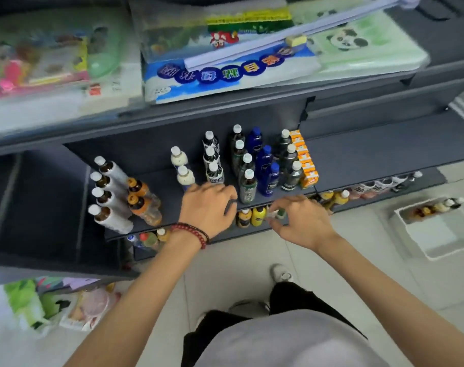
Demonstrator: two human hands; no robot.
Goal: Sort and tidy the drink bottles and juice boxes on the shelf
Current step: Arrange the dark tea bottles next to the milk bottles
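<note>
On the dark shelf bottles stand in rows. From left to right they are white bottles with brown necks, orange bottles, milky white bottles, black-labelled bottles, green tea bottles, blue bottles and dark bottles. A row of orange juice boxes ends the line. My left hand rests palm down at the shelf front, fingers curled, nothing seen in it. My right hand pinches a small green-topped bottle below the shelf edge.
Yellow and dark bottles stand on the lower shelf, with more along it to the right. A white basket holding several bottles sits on the tiled floor. Packaged goods lie on the shelf above. Bags lie at lower left.
</note>
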